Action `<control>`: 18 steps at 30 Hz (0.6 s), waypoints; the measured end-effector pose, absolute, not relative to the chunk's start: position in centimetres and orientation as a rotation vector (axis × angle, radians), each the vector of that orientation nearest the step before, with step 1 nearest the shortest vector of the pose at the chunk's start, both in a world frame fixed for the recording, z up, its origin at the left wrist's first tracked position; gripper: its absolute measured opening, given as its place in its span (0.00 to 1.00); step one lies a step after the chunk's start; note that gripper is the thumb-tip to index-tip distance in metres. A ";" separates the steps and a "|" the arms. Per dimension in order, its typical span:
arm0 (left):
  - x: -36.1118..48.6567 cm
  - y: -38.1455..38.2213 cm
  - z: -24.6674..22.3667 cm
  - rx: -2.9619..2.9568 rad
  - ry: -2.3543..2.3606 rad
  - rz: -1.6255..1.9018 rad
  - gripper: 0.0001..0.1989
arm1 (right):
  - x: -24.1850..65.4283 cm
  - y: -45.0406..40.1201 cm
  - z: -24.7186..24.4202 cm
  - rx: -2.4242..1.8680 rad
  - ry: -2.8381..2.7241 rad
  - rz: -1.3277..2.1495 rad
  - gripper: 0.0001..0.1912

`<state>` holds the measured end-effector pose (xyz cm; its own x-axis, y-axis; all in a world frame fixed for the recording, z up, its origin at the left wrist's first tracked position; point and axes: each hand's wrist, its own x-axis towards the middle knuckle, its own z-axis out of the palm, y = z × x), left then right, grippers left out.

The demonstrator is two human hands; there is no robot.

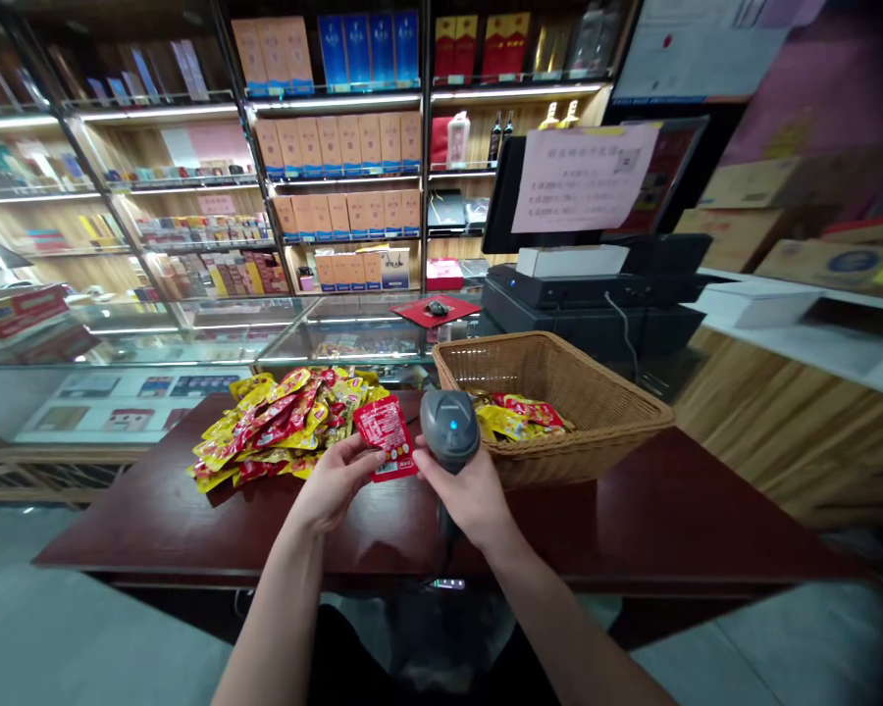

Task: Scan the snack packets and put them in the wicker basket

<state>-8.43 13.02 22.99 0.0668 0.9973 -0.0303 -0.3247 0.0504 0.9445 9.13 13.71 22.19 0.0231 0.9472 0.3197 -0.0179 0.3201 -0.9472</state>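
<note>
My left hand (331,480) pinches a small red snack packet (387,438) by its lower edge, just left of the scanner's head. My right hand (471,495) is wrapped around the grip of a grey handheld barcode scanner (450,427), whose cable drops toward the counter. Behind my left hand, a heap of yellow and red snack packets (284,427) lies on the dark red counter (191,525). A wicker basket (551,378) stands just beyond my right hand, holding similar packets (519,415).
A glass display case (353,328) stands behind the counter, and lit shelves of boxed liquor (335,147) rise beyond it. A monitor with a taped paper notice (581,178) stands on dark equipment (589,304) to the right. Cardboard boxes (828,230) sit further right.
</note>
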 end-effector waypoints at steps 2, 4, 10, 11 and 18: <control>-7.9 13.1 25.2 1.039 0.916 1.243 0.18 | 9.7 14.4 24.4 -0.944 -1.336 0.897 0.15; -7.0 13.4 27.2 1.120 0.864 1.207 0.18 | 10.6 15.0 26.2 -0.932 -1.343 0.857 0.13; -2.5 15.7 31.2 1.262 0.710 1.082 0.18 | 14.8 16.7 29.7 -0.934 -1.196 0.856 0.13; -1.7 16.3 31.6 1.274 0.693 1.068 0.18 | 15.7 16.9 30.2 -0.934 -1.167 0.856 0.13; 5.1 21.5 33.1 1.285 0.627 1.010 0.22 | 22.2 19.1 33.2 -0.997 -1.016 0.869 0.11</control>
